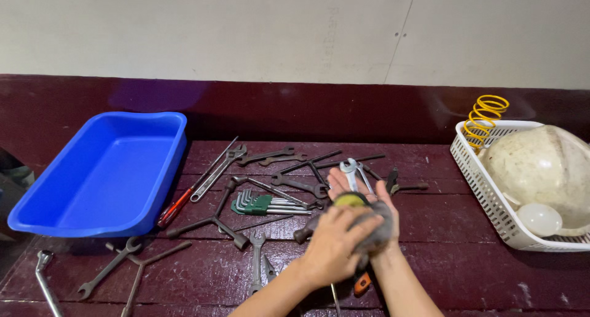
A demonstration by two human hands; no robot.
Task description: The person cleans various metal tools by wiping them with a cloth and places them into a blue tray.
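- Dark red wooden counter [467, 231], strewn with wrenches and other tools.
- Blue plastic tub [104, 169] at far left, tipped up on its near edge.
- White slotted basket [485, 188] at far right, with a pale dome inside and a yellow coil spring [485, 117] at its back corner.
- Green-holdered hex key set [264, 203] mid-counter, just left of the hands.
- Right hand [369, 200] open, palm up, under a grey-and-yellow round object [362, 221].
- Left hand [332, 246] curled over that object, gripping it.
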